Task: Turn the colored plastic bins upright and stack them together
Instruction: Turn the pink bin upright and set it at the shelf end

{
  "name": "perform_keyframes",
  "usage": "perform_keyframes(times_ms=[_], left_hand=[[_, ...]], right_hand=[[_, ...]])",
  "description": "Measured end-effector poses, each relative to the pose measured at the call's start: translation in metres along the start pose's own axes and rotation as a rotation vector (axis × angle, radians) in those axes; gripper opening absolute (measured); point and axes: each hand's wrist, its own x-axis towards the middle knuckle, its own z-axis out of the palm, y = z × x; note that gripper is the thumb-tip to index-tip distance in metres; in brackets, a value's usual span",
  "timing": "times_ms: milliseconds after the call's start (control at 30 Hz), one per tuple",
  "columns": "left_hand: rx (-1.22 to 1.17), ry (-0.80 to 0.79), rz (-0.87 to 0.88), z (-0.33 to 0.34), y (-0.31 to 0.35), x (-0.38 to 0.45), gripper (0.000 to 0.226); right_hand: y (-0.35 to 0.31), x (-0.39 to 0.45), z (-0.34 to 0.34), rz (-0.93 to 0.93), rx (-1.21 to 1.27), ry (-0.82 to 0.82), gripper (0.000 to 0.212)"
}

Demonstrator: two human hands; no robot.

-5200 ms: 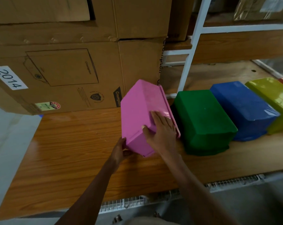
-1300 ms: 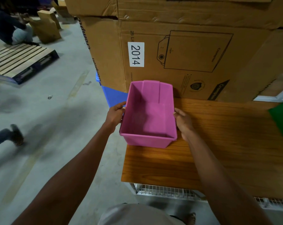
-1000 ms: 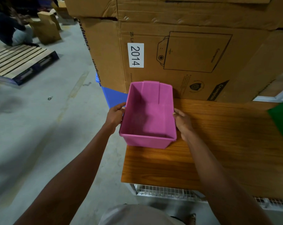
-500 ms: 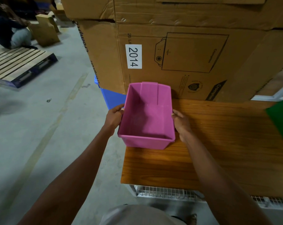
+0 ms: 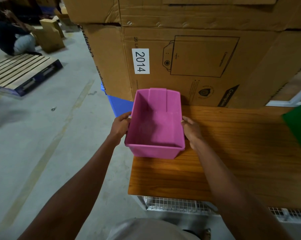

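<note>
Upright now, formerly tilted: pink rectangular plastic bin (image 5: 155, 125) at wooden shelf's (image 5: 232, 144) 9 o'clock edge. Left hand (image 5: 119, 126) and right hand (image 5: 191, 129) grip its long sides.

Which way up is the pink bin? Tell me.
Upright: the pink bin shows its open mouth and bare floor, empty, held at its sides by left hand and right hand.

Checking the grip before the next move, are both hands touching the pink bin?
Touching. In the head view the left hand grips the pink bin at its left rim and the right hand grips its right rim.
</note>
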Motion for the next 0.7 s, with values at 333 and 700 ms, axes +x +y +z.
perform_keyframes(times_ms=[333, 700], left_hand=[[0.241, 0.16, 0.354, 0.012, 0.032, -0.026, 0.041], [0.142, -0.131, 0.556, 0.135, 0.103, -0.086, 0.026]], right_hand=[[-0.012, -0.015, -0.034, -0.164, -0.176, 0.029, 0.045], [-0.025, -0.052, -0.167, -0.299, -0.068, 0.109, 0.032]])
